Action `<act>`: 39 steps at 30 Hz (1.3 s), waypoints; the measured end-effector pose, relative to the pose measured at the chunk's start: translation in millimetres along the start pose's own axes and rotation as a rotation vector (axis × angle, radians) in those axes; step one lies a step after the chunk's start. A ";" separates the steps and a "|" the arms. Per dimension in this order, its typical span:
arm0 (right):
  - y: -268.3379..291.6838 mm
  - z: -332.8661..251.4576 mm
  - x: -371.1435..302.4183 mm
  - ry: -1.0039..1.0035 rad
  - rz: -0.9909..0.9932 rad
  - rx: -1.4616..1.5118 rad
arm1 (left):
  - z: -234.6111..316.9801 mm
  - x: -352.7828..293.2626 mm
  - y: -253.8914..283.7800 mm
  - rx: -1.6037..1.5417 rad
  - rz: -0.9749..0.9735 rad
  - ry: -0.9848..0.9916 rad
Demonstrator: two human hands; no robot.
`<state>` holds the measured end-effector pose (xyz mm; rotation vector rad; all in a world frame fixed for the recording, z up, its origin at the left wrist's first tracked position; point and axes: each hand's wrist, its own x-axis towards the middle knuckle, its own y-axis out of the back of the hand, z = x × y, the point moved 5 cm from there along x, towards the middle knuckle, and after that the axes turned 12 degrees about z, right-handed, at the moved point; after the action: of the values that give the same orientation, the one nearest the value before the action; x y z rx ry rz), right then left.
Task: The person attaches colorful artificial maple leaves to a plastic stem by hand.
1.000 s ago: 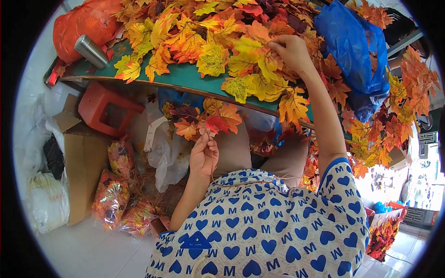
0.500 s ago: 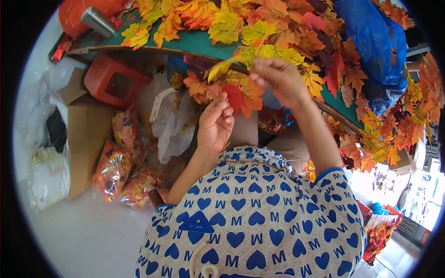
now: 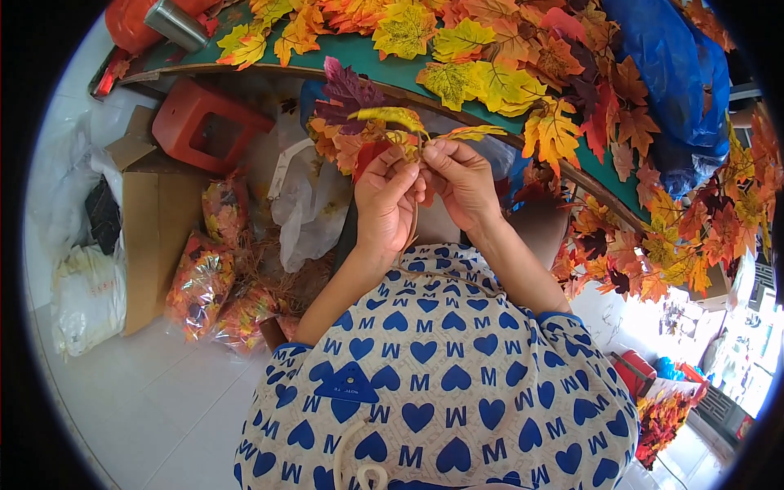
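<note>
Left hand (image 3: 385, 202) fingers pinch the leaf bunch (image 3: 359, 135); right hand (image 3: 462, 181) fingers pinch a yellow leaf (image 3: 474, 131), probably its stem; a loose pinch could drop leaves off the bench (image 3: 367, 61).

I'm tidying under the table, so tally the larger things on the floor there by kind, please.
Red plastic stool: 1
Cardboard box: 1
Clear bags of leaves: 3, as far as the view shows
White plastic bags: 2
Total: 7
Both hands, left hand and right hand, pinch a bunch of leaves above these.
</note>
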<state>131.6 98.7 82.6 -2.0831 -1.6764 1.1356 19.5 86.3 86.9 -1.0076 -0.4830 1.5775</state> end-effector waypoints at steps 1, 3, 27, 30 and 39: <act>1.1 2.2 -0.3 -0.023 0.008 0.024 | -1.3 1.0 1.6 0.018 0.033 0.008; 1.7 4.7 -1.5 -0.027 0.016 0.034 | -1.4 1.8 2.0 0.025 0.041 0.003; 0.4 13.7 -2.7 0.091 -0.027 -0.051 | -4.0 8.5 13.4 0.226 0.079 -0.169; 1.4 15.5 -4.6 0.095 0.001 -0.040 | -3.8 7.6 15.5 0.208 0.087 -0.172; 1.4 12.2 -4.2 0.132 -0.091 -0.102 | 10.5 3.2 9.0 0.270 -0.100 -0.116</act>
<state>124.0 91.0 75.3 -2.0680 -1.7797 0.8826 5.8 89.2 84.7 -0.6802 -0.3809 1.5681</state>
